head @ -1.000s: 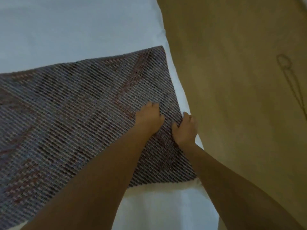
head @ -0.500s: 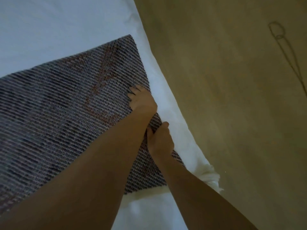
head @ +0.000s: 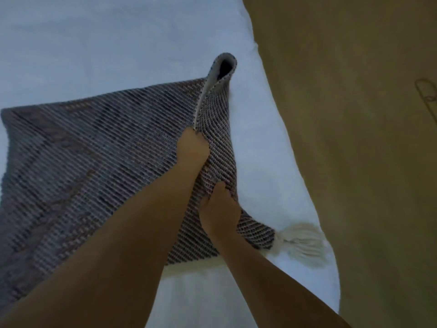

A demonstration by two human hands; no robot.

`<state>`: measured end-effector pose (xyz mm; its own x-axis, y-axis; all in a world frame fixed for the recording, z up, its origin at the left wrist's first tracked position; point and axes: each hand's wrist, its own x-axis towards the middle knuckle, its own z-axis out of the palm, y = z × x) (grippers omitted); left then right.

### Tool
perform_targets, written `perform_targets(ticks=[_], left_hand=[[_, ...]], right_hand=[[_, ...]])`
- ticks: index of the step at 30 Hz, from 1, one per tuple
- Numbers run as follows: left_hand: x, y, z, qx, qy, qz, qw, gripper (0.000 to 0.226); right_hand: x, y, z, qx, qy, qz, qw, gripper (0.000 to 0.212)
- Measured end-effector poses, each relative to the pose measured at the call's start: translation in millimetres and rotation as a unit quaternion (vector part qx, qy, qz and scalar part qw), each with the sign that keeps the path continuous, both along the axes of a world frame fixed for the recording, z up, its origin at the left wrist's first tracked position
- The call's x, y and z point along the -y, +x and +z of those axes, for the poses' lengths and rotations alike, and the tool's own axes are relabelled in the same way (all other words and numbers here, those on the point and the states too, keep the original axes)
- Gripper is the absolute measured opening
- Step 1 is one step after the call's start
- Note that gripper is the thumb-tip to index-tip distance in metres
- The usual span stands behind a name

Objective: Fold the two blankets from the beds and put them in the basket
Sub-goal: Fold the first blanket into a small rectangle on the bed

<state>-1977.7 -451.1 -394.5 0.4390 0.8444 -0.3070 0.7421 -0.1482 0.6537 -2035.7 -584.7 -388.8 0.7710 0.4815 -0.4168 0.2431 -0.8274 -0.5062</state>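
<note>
A dark woven blanket [head: 94, 157] with faint reddish stripes lies spread on the white bed [head: 94, 43]. Its right edge is lifted and curls into a loop near the top. My left hand [head: 192, 147] grips that raised edge higher up. My right hand [head: 218, 213] grips the same edge lower down, close to the near right corner. A white tassel fringe [head: 302, 242] hangs from that corner at the bed's side. The basket is not in view.
A tan floor [head: 354, 138] runs along the right side of the bed. A thin cable [head: 428, 100] lies on the floor at the far right. The bed's white sheet shows beyond and below the blanket.
Both hands have closed on the blanket's right edge and raised it off the bed, so it now curls upward. The tassel fringe has come into view at the corner.
</note>
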Motion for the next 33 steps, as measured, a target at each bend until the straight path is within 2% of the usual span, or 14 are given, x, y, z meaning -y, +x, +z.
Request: perform_targets(ticks=[2,6,13,16,23,27,29,33], left_hand=[[-27.6,-36.8,9.1,0.009,-0.011,0.029,0.999,0.027],[-89.9,-112.8,25.4,0.028,-0.006,0.071,0.997,0.017],[-203.8,-258.3,24.0,0.012,-0.012,0.124,0.992,0.027],[-236.4,-302.4,15.2,0.007,-0.017,0.133,0.991,0.026],[-280.1,-364.5,-9.2,-0.020,-0.032,0.147,0.988,0.019],[-283.0,-373.4,-21.4,-0.038,-0.102,0.114,0.988,0.035],[-278.2,-374.6,-24.4,-0.018,-0.137,0.101,0.985,0.044],[-262.3,-392.4,-25.5,0.020,-0.169,0.130,0.977,0.053]], right_hand=[[-23.7,-30.3,11.7,0.000,0.011,0.054,0.998,0.031],[-82.9,-100.2,28.4,-0.003,0.038,0.139,0.990,0.029],[-194.0,-230.6,28.7,-0.044,0.034,0.206,0.977,0.039],[-226.0,-273.9,21.3,-0.034,0.040,0.197,0.979,0.030],[-263.0,-332.5,4.0,-0.045,0.051,0.204,0.977,0.024],[-264.8,-343.7,-4.4,-0.058,0.031,0.205,0.977,0.029],[-257.1,-344.3,-7.7,-0.056,0.018,0.205,0.977,0.035],[-233.0,-348.9,-11.9,-0.038,-0.066,0.221,0.972,0.048]])
